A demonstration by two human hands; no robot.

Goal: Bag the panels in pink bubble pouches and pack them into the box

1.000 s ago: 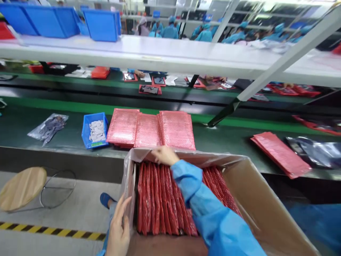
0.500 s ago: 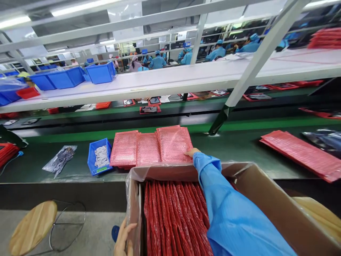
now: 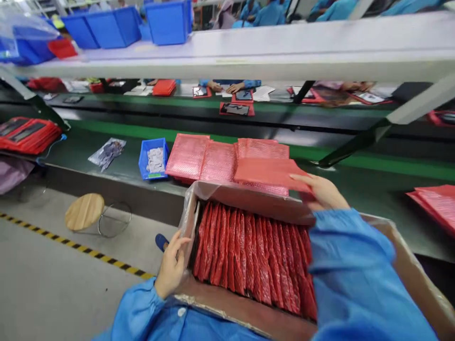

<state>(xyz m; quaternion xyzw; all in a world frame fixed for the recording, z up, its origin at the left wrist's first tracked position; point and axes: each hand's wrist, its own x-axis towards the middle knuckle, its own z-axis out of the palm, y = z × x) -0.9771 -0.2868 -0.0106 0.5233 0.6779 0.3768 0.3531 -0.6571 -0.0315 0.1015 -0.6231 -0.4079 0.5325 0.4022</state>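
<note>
While the head camera looks down over a carton at the edge of a green counter, the scene reads as follows.

Right hand: the right hand (image 3: 322, 192) reaches out over the far rim of the carton, fingers closed round the near right edge of a pink bubble bag (image 3: 268, 173), thumb on top; the bag is gripped flat and held just above the stacks.

Left hand: the left hand (image 3: 171, 267) grips the near left wall of the cardboard carton (image 3: 408, 279), fingers curled over its rim beside the clear liner, thumb on the outside.

Carton: it sits against the counter's near edge, open at the top, packed with dark red bags (image 3: 252, 253) standing on edge in a tight row from left to right.

Held bag: it lies level over the rightmost of the pink bag stacks (image 3: 216, 161), which rest side by side on the counter (image 3: 355, 184) just beyond the carton.

Blue bin: a small blue bin (image 3: 153, 158) with white pieces inside stands just left of the stacks.

Clear pouch: a clear pouch (image 3: 107, 152) lies farther left on the counter.

Right edge: more pink bags (image 3: 437, 203) lie at the right edge, well apart from the hands.

Floor: a round wooden stool (image 3: 84, 211) stands on the floor to the left, near a yellow and black line.

Shelf: a white shelf (image 3: 249, 52) above carries large blue bins (image 3: 167, 21).

Far side: other people's hands (image 3: 227, 87) rest on the far side of the line.
</note>
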